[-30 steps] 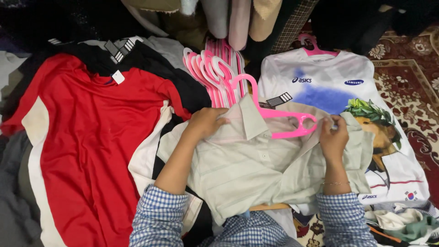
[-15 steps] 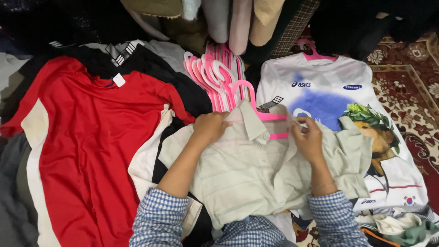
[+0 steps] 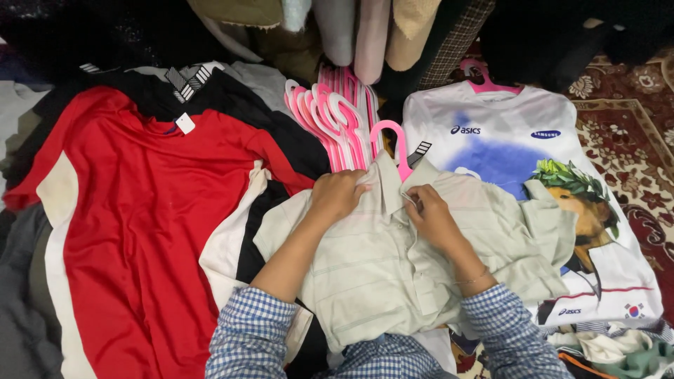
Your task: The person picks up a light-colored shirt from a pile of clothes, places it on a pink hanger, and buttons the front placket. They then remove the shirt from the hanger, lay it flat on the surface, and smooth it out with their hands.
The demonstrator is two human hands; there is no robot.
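Both hands rest at the collar of a pale grey-green polo shirt (image 3: 393, 274) that lies spread face up in the middle of the heap of clothes, overlapping the garments on either side; the left hand (image 3: 339, 195) is closed on the left side of the collar, fingers curled over the fabric; the right hand (image 3: 428, 214) pinches the placket just below the collar, thumb and fingertips pressed together on the cloth. A pink hanger (image 3: 393, 140) sits inside the shirt's neck, its hook sticking up above the collar; just behind it a bundle of pink and white hangers (image 3: 330, 116) lies fanned out. To the left a red shirt with white side panels (image 3: 140, 231) lies flat, with black garments (image 3: 232, 91) above it; to the right a white sports jersey with a blue patch and a printed figure (image 3: 505, 140) lies on its own pink hanger, partly under the polo's sleeve; a patterned red carpet (image 3: 632, 126) shows at the right edge. Both forearms wear blue checked sleeves (image 3: 253, 330).
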